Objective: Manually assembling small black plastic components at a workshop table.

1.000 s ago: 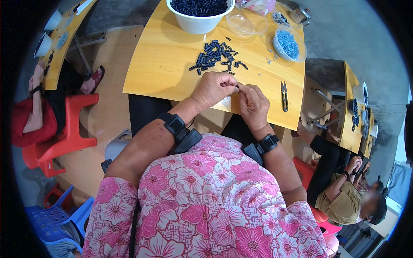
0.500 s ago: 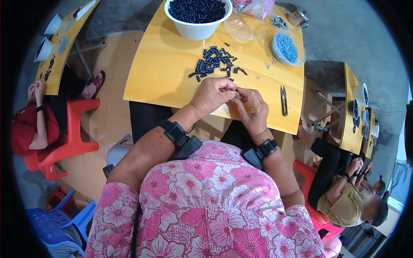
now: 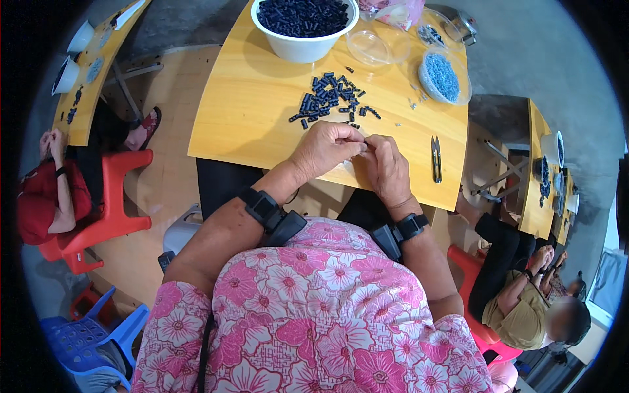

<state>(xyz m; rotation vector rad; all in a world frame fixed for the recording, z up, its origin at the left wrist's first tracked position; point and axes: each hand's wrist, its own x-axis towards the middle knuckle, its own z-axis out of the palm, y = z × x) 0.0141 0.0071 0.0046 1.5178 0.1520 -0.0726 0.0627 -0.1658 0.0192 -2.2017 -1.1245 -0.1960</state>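
Over the near edge of the table, my left hand point(image 3: 327, 149) and my right hand point(image 3: 390, 167) meet fingertip to fingertip. Both are closed in a pinch around a small dark piece point(image 3: 365, 145), which the fingers mostly cover. Just beyond them lies a loose pile of small black plastic parts point(image 3: 324, 98). A white tub point(image 3: 303, 49) heaped with the same kind of parts stands behind the pile. To the right of my hands rests a pair of thread snips point(image 3: 437, 160), lying apart from them.
A clear bowl of small light blue pieces point(image 3: 440, 77) stands at the right edge, beside a clear lid point(image 3: 373, 47). Another clear dish point(image 3: 432, 34) and a pink bag point(image 3: 393, 12) are farther back. People sit at tables on both sides; a red stool point(image 3: 108, 203) is left.
My hands stay together, with the right-hand fingers shifted slightly around the small piece. The table and its things appear a little farther right and lower in view.
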